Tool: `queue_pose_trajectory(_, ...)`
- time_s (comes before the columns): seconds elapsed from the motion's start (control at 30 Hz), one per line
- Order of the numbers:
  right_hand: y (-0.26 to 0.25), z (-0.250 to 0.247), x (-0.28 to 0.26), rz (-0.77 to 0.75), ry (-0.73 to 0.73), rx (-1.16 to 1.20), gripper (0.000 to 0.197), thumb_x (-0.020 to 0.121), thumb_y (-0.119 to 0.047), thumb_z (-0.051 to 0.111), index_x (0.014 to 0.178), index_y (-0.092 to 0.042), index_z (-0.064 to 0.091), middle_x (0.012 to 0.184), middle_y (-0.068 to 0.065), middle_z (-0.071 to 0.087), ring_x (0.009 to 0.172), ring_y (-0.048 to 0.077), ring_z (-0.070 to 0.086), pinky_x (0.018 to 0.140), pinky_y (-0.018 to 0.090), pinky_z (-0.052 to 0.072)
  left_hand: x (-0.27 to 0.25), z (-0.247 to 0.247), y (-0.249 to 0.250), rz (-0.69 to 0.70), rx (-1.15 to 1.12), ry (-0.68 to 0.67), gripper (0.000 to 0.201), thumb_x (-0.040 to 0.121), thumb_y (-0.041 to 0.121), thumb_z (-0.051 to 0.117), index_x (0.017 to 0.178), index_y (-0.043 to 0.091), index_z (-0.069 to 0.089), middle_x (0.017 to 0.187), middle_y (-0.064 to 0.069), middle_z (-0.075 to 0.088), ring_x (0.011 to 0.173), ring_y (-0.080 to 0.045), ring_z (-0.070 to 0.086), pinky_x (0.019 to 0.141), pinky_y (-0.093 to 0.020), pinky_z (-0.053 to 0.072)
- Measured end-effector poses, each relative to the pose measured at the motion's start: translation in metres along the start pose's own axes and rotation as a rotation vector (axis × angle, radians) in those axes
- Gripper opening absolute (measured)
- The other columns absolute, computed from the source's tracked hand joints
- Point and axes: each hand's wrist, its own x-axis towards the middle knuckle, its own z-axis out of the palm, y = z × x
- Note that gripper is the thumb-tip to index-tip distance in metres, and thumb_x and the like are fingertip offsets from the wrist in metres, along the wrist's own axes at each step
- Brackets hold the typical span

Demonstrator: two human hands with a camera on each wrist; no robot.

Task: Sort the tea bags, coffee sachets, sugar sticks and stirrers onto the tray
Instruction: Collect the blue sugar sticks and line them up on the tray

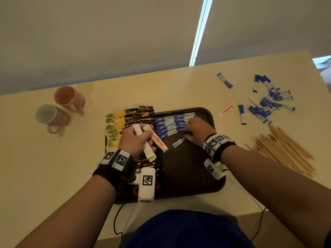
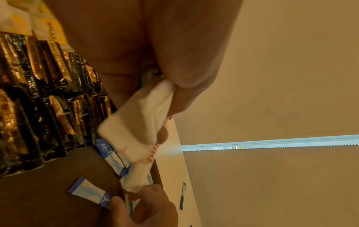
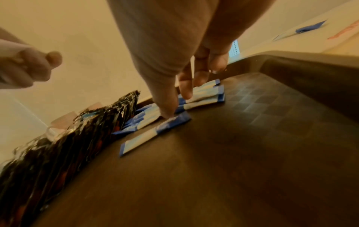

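Observation:
A dark brown tray [image 1: 197, 176] holds rows of green and yellow tea bags [image 1: 112, 129], black coffee sachets [image 1: 139, 115] and blue sugar sticks [image 1: 170, 124]. My left hand [image 1: 138, 138] hovers over the coffee sachets and grips a bundle of white sugar sachets [image 2: 136, 122] printed in orange. My right hand [image 1: 195, 131] lies over the blue sticks with straight fingers; its fingertips [image 3: 167, 113] press a blue sugar stick [image 3: 155, 135] lying apart from the rows on the tray floor [image 3: 233, 153].
On the table right of the tray lie a loose white sachet [image 1: 226, 109], a scatter of blue sugar sticks [image 1: 268, 102] and a heap of wooden stirrers [image 1: 284, 149]. Two mugs [image 1: 59, 108] stand at the left. A cable [image 1: 116, 221] hangs over the table's front edge.

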Motion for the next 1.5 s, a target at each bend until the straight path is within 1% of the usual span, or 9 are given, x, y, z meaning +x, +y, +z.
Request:
queue_pose_trajectory(0.17, -0.003, 0.008, -0.01, -0.047, -0.047, -0.021, 0.027, 0.093, -0.035, 0.063, 0.115, -0.022, 0.071, 0.111, 0.001, 0.058, 0.111, 0.021, 0.048, 0.094, 0.038, 0.046, 0.001, -0.001, -0.001, -0.014, 0.009, -0.003, 0.012, 0.096, 0.005, 0.059, 0.098, 0.01, 0.071, 0.072, -0.013, 0.064, 0.055, -0.014, 0.06, 0.056, -0.033, 0.055)
queue_pose_trajectory(0.43, 0.005, 0.011, -0.011, 0.123, 0.079, -0.014, 0.036, 0.094, -0.036, 0.06, 0.125, -0.017, 0.062, 0.12, 0.005, 0.056, 0.113, 0.024, 0.048, 0.097, 0.036, 0.044, -0.002, -0.001, -0.001, -0.007, 0.022, 0.002, 0.013, 0.096, 0.005, 0.059, 0.1, 0.01, 0.071, 0.071, -0.011, 0.064, 0.055, -0.014, 0.06, 0.055, -0.031, 0.055)
queue_pose_trajectory(0.53, 0.003, 0.012, -0.009, 0.113, 0.133, -0.015, 0.042, 0.092, -0.037, 0.062, 0.13, -0.019, 0.056, 0.125, 0.004, 0.053, 0.114, 0.024, 0.047, 0.098, 0.037, 0.042, -0.002, -0.001, 0.0, -0.009, 0.02, 0.0, 0.013, 0.096, 0.005, 0.059, 0.1, 0.01, 0.071, 0.07, -0.011, 0.064, 0.055, -0.014, 0.06, 0.055, -0.032, 0.055)
queue_pose_trajectory(0.8, -0.001, 0.011, -0.002, 0.068, 0.075, 0.016, 0.035, 0.096, -0.027, 0.058, 0.129, -0.017, 0.061, 0.119, 0.006, 0.055, 0.114, 0.025, 0.046, 0.098, 0.035, 0.042, -0.001, -0.003, 0.001, -0.008, 0.006, 0.01, 0.013, 0.095, 0.004, 0.06, 0.1, 0.007, 0.071, 0.072, -0.014, 0.065, 0.055, -0.016, 0.06, 0.059, -0.034, 0.055)
queue_pose_trajectory(1.03, 0.003, 0.011, -0.006, 0.086, 0.122, 0.036, 0.035, 0.094, -0.029, 0.061, 0.126, -0.016, 0.062, 0.116, 0.006, 0.057, 0.11, 0.024, 0.048, 0.095, 0.035, 0.043, -0.003, -0.002, 0.001, -0.007, 0.008, 0.012, 0.013, 0.095, 0.004, 0.06, 0.099, 0.008, 0.071, 0.071, -0.014, 0.064, 0.054, -0.014, 0.06, 0.057, -0.033, 0.055)
queue_pose_trajectory(1.2, 0.002, 0.01, -0.005, 0.091, 0.137, 0.003, 0.029, 0.097, -0.031, 0.054, 0.118, -0.016, 0.068, 0.11, 0.007, 0.058, 0.105, 0.025, 0.049, 0.09, 0.036, 0.044, -0.004, 0.0, 0.001, 0.003, 0.008, 0.001, 0.013, 0.096, 0.003, 0.058, 0.1, 0.007, 0.07, 0.07, -0.013, 0.063, 0.052, -0.014, 0.059, 0.052, -0.03, 0.055)
queue_pose_trajectory(1.37, -0.01, 0.008, -0.008, 0.059, 0.179, 0.069, 0.029, 0.097, -0.032, 0.056, 0.115, -0.013, 0.068, 0.108, 0.006, 0.06, 0.105, 0.022, 0.05, 0.091, 0.034, 0.045, -0.004, -0.003, 0.001, 0.006, -0.008, 0.01, 0.013, 0.096, 0.003, 0.059, 0.099, 0.007, 0.07, 0.073, -0.016, 0.063, 0.052, -0.014, 0.059, 0.053, -0.031, 0.055)
queue_pose_trajectory(1.43, -0.022, 0.003, -0.012, 0.024, 0.155, 0.17, 0.032, 0.098, -0.035, 0.054, 0.104, -0.01, 0.072, 0.097, 0.006, 0.063, 0.094, 0.019, 0.054, 0.086, 0.034, 0.048, -0.004, -0.002, 0.001, 0.012, -0.007, 0.01, 0.012, 0.096, 0.004, 0.059, 0.099, 0.008, 0.07, 0.074, -0.015, 0.064, 0.052, -0.013, 0.06, 0.053, -0.031, 0.056)
queue_pose_trajectory(1.5, -0.04, -0.005, -0.016, 0.015, 0.108, 0.367, 0.044, 0.098, -0.043, 0.05, 0.088, -0.006, 0.072, 0.079, 0.01, 0.066, 0.074, 0.024, 0.059, 0.072, 0.039, 0.052, -0.004, 0.0, 0.0, 0.016, -0.005, 0.002, 0.012, 0.096, 0.006, 0.06, 0.1, 0.01, 0.07, 0.074, -0.014, 0.065, 0.053, -0.012, 0.061, 0.054, -0.032, 0.057)
